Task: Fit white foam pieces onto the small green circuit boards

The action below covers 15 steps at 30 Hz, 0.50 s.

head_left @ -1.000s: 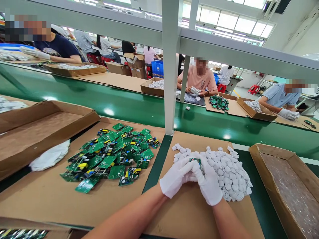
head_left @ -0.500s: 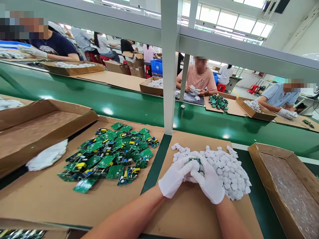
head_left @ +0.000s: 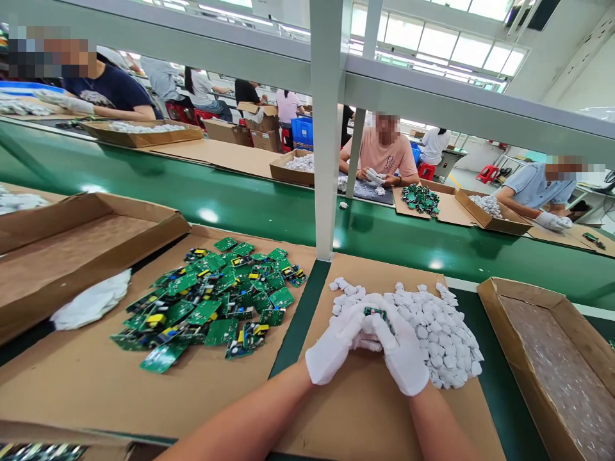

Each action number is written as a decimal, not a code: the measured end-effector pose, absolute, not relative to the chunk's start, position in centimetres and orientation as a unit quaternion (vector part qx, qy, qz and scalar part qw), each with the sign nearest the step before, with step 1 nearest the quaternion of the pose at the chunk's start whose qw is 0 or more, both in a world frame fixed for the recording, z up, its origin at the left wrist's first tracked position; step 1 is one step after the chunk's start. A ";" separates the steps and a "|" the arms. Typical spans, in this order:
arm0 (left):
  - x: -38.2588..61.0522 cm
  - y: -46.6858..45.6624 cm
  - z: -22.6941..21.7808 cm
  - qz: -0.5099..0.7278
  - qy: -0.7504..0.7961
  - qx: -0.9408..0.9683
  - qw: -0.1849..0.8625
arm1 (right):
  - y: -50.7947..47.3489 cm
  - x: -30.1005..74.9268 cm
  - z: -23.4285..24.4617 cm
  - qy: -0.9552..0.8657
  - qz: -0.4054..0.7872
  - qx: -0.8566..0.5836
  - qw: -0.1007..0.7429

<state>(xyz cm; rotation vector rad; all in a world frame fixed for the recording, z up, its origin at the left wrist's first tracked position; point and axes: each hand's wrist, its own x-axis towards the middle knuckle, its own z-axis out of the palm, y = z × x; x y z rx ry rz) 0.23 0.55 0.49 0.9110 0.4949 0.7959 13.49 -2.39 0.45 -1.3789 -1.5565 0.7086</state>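
Cardboard (head_left: pixel 365 410) under white housings (head_left: pixel 442 333) — green conveyor (head_left: pixel 269 211)

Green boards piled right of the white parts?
No, the green boards lie left of the white parts, where left hand and right hand clasp one.

The gloves (head_left: pixel 402 360) are matt white cloth. The gripped circuit board (head_left: pixel 375 312) is glossy green; the cardboard sheet (head_left: pixel 365 413) beneath the grip is matt brown.

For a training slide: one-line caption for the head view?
Gloved left hand and right hand clasp a green circuit board beside white pieces.
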 end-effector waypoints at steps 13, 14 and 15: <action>0.4 1.1 0.1 0.362 0.275 0.397 0.797 | -2.2 12.8 0.6 -0.647 0.273 -0.529 0.476; 0.3 1.2 0.2 0.349 0.249 0.382 0.819 | -2.2 13.0 0.4 -0.637 0.264 -0.536 0.487; 0.2 1.2 0.2 0.334 0.219 0.366 0.841 | -2.2 13.1 0.2 -0.624 0.251 -0.545 0.501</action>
